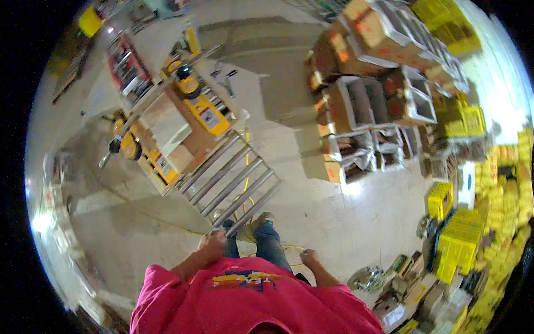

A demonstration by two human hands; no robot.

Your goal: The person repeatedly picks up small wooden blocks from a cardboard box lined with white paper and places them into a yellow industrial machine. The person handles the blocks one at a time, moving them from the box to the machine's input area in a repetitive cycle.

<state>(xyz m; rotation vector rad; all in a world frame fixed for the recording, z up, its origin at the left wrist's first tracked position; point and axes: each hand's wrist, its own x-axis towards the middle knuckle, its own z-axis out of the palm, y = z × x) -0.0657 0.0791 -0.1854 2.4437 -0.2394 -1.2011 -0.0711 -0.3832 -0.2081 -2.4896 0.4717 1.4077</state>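
Observation:
My left hand [212, 244] is at the near corner of a metal roller conveyor [238, 179], touching its frame; whether its fingers grip the frame cannot be made out. My right hand [310, 257] hangs low at my right side, near a loop of yellow hose or cord, its fingers curled and blurred. Beyond the rollers, a cardboard box [160, 119] sits between the yellow side units of a carton-sealing machine [208, 115]. A metal bar crosses above the box. The box's top looks pale.
Open cardboard boxes with pale liners [358, 104] are stacked at the upper right. Yellow crates [459, 238] stand along the right side, with assorted boxes [411, 288] at the lower right. A yellow hose or cord [247, 167] runs over the concrete floor near my feet.

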